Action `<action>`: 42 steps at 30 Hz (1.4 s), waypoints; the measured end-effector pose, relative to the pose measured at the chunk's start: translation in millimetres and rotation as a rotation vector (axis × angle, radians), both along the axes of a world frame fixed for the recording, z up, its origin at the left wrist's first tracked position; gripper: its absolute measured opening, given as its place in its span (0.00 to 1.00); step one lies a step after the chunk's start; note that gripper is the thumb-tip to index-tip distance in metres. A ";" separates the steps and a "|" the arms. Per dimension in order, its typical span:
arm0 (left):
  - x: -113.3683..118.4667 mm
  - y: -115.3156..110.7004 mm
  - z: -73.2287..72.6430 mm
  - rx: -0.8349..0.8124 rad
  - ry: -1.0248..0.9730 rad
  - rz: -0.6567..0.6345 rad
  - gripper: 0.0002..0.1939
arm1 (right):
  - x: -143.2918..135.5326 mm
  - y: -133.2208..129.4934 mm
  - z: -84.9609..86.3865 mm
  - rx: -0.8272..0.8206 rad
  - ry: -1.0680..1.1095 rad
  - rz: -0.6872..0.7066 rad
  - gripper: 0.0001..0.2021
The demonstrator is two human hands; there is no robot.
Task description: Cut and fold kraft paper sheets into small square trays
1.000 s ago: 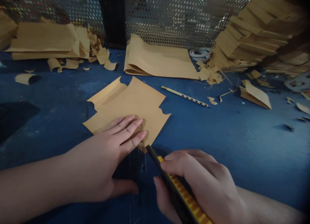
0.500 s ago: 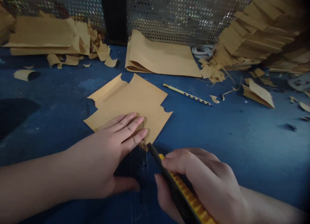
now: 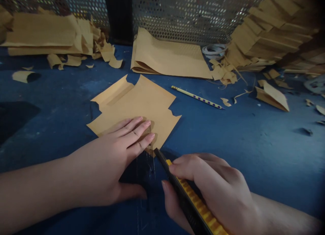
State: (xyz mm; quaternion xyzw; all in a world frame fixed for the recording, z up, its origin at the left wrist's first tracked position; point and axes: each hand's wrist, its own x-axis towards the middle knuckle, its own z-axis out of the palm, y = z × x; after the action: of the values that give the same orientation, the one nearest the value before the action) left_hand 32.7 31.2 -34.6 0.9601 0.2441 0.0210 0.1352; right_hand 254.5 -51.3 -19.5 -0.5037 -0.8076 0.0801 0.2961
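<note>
A piece of brown kraft paper [image 3: 142, 103] with notched corners lies on the blue table in front of me. Pressed flat across its near part is my left hand [image 3: 119, 157], fingers stretched out and thumb spread. Under those fingertips a clear ruler [image 3: 150, 160] runs toward me; its see-through edges are hard to make out on the blue. My right hand [image 3: 208, 184] is wrapped round a black and yellow utility knife [image 3: 188, 197]. The knife's tip touches the paper's near corner, right beside the ruler's edge. The blade itself is too dark to see clearly.
A polka-dot pencil [image 3: 198, 98] lies to the right of the paper. Behind are folded brown paper [image 3: 172, 57], a roll of white tape [image 3: 214, 51], paper stacks [image 3: 45, 33] and scraps [image 3: 273, 94]. A perforated metal panel [image 3: 190, 15] closes the back.
The view has shifted slightly, so background items sit a little higher. Both hands, the paper and the utility knife keep nearly the same places.
</note>
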 end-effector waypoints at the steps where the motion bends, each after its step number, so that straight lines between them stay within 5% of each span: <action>1: 0.1 0.2 0.1 -0.003 0.003 0.000 0.51 | 0.3 0.0 0.0 0.000 0.002 0.003 0.06; 42: 1.4 -0.3 -0.9 0.097 0.021 -0.026 0.52 | -1.7 -1.9 -1.6 0.035 -0.037 0.021 0.05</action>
State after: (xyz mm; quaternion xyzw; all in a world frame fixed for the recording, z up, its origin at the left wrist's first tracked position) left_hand 34.2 30.9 -35.5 0.9688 0.2315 0.0209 0.0864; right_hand 252.8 -53.2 -21.2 -0.4913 -0.8194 0.0598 0.2892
